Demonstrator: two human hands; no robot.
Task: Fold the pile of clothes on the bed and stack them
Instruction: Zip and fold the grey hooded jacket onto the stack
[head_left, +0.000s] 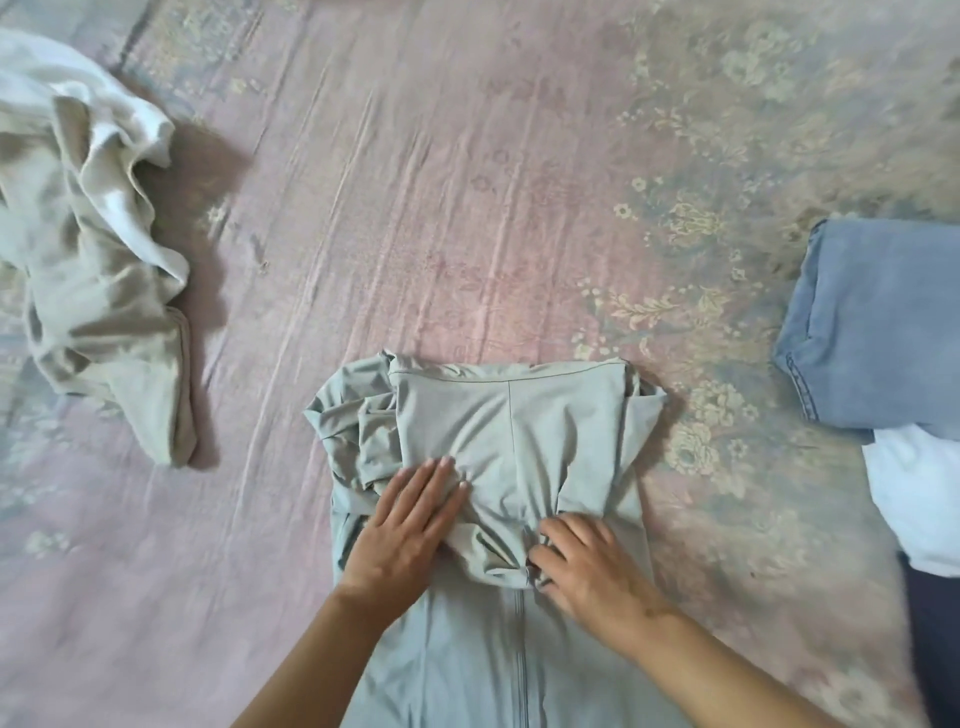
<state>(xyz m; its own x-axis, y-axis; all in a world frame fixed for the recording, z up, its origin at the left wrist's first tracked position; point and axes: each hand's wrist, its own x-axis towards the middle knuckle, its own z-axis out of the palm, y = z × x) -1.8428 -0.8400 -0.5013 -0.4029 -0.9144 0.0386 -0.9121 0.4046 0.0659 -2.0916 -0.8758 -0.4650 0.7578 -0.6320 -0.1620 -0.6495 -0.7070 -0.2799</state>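
Pale sage-green zip-front jersey garment (511, 467) lies mid-bed, partly folded; left hand (405, 530) flat, fingers straight, pressing it, right hand (587, 566) curled, pinching bunched cloth; likely soft, light, slippery, so hold at fold edges.

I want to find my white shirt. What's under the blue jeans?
Under the folded blue jeans, a white garment pokes out toward the person. The rest is covered, so I can't tell whether it's a shirt.
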